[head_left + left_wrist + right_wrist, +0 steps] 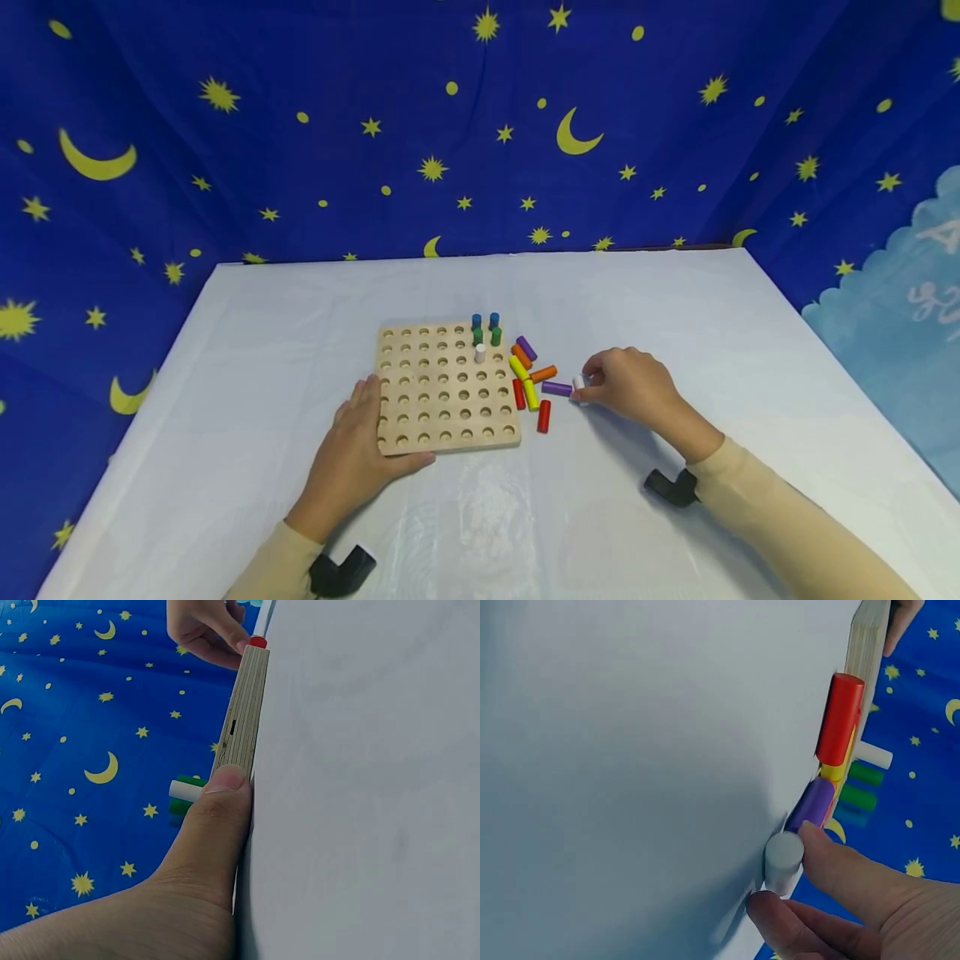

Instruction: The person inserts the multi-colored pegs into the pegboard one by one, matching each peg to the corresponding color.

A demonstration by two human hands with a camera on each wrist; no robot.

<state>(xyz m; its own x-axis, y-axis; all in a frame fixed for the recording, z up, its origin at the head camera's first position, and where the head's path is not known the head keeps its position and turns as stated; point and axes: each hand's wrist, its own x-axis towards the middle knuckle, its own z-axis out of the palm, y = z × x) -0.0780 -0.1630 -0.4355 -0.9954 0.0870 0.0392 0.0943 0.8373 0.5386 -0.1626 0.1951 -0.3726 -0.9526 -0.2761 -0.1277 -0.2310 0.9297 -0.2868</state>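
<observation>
A white peg (784,859) sitting right of the wooden pegboard (444,406), the right hand (633,385) pinching it between thumb and fingers, a purple peg (557,389) lying boardward beside it, the left hand (354,446) resting open against the board's near left corner, thumb touching its front edge, five pegs (497,337) standing in its far right holes.

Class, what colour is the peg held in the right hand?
White; the peg shows best in the right wrist view.
</observation>
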